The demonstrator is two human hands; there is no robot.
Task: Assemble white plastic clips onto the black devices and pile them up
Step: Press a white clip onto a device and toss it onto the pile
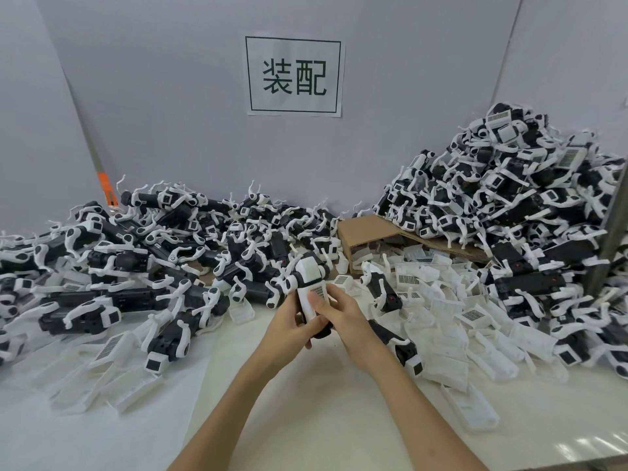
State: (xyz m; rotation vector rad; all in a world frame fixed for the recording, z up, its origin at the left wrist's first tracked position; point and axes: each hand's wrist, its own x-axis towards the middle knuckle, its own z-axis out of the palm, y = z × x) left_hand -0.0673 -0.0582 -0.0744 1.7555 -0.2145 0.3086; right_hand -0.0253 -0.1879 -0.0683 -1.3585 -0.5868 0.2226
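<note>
Over table (pixel 306 419) | left hand (pixel 289 326), right hand (pixel 345 322) curled round black device (pixel 322 330), white clip (pixel 310 302)

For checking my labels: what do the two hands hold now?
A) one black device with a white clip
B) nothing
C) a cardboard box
A: the left hand and the right hand both grip one black device, with a white clip against its front.
</note>
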